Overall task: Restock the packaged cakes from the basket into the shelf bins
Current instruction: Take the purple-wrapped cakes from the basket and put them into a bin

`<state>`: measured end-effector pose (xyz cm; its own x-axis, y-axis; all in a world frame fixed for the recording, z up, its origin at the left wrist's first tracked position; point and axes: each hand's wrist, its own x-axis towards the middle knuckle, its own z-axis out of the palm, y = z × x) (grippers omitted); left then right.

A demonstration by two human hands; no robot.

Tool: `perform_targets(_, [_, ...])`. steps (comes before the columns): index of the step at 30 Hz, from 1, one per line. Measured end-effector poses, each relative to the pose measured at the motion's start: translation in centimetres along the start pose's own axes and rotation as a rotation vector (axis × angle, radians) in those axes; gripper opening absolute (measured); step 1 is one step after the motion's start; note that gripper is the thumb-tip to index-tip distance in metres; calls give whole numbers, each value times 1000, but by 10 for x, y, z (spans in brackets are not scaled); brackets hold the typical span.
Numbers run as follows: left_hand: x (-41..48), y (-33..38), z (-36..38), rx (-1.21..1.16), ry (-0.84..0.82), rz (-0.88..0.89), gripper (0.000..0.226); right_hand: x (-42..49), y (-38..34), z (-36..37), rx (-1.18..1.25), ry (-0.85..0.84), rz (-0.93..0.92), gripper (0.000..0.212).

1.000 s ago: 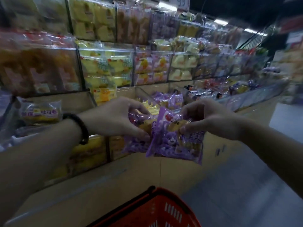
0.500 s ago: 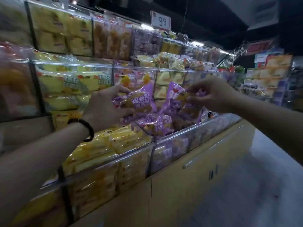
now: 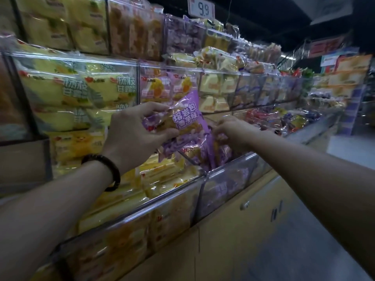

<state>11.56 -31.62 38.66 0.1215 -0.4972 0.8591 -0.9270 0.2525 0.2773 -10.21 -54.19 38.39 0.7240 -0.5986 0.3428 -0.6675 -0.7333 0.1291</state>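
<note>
A purple cake pack [image 3: 183, 120] is pinched in the left hand [image 3: 134, 136] above the purple bin [image 3: 229, 179], while another could be crushed or spilled by the right hand [image 3: 233, 131], whose grip cannot be told.

Head camera, close on the shelf

It looks forward and slightly down over both forearms; bins [image 3: 229, 179] sit just beyond the hands, the aisle running off right.

Purple packaged cake [image 3: 185, 118] tilted above clear shelf bin [image 3: 229, 179] of matching purple packs [image 3: 203, 153].
</note>
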Motion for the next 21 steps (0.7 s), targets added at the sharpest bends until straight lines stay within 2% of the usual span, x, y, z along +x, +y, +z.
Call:
perform_targets(2, [0,-1,2,-6,-14,-2,54,2,2,14,-62,-47,28,31])
perform_targets(5, [-2,0,4,-3,-40,5,57,3,0,14,-2,-73,49,33])
perform_targets(7, [-2,2,3,-12,-36,-2,58,1,-4,2,199,80,66,42])
perform_targets(10, [-1,2,1,-52,-10,-32,53,-11,-25,-36,636,516,54,38])
perform_targets(11, [-1,3,1,-59,-5,-41,51,-17,-35,-52,745,555,-4,36])
perform_targets(13, [-2,7,-1,-67,-2,-44,48,-33,-54,-83,856,446,-165,44])
perform_targets(15, [-3,13,-3,-77,-11,-12,48,-50,-68,-101,664,297,-285,60])
perform_targets(17, [-6,20,-6,-97,-19,46,49,-58,-74,-104,315,275,-355,59])
perform_targets(18, [-8,23,-7,-111,-23,77,51,-60,-75,-104,219,286,-365,55])
perform_targets(21, [-8,27,-5,-184,-34,117,61,-66,-67,-103,219,320,-317,50])
